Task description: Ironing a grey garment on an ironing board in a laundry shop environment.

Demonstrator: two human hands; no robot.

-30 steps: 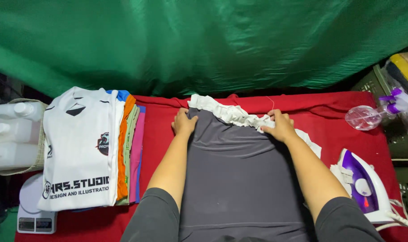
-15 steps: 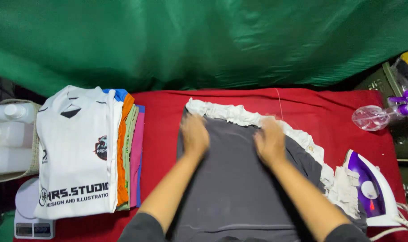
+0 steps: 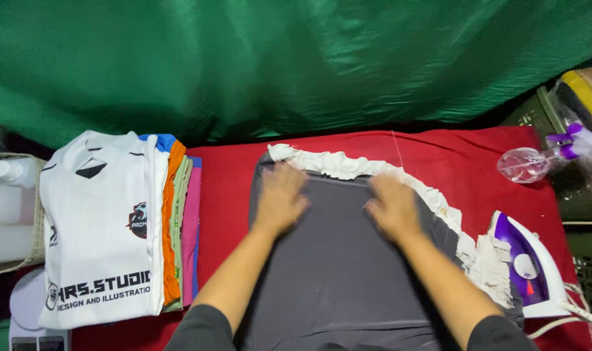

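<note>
Two bare hands lay flat on a dark grey, smooth-knit garment [image 3: 338, 273] spread across the red cloth-covered ironing surface [image 3: 478, 156], the left hand [image 3: 281, 198] near the upper left of the fabric and the right hand [image 3: 391, 208] toward the upper right. Both were open, palms down and fingers stretched forward and slightly spread, gripping nothing and only pressing on the cloth. The forearms ran up from the bottom edge in dark sleeves, angled inward toward each other.

The likeliest trouble sat at the right side: a white and purple steam iron [image 3: 526, 266] rested close beside the garment's white ruffled trim [image 3: 374, 170], and part of that frill was bunched against it. If the plate was hot, a frill dragged under it might scorch; whether it was hot could not be told. A wide sweep of the right forearm could also knock the iron or catch its white cord [image 3: 572, 318]. Uneven pressure might push new creases into the grey knit. At the left, the stack of folded shirts topped by a white printed jersey [image 3: 101, 227] lay just beside the garment, so a sliding elbow could shove it askew.
</note>
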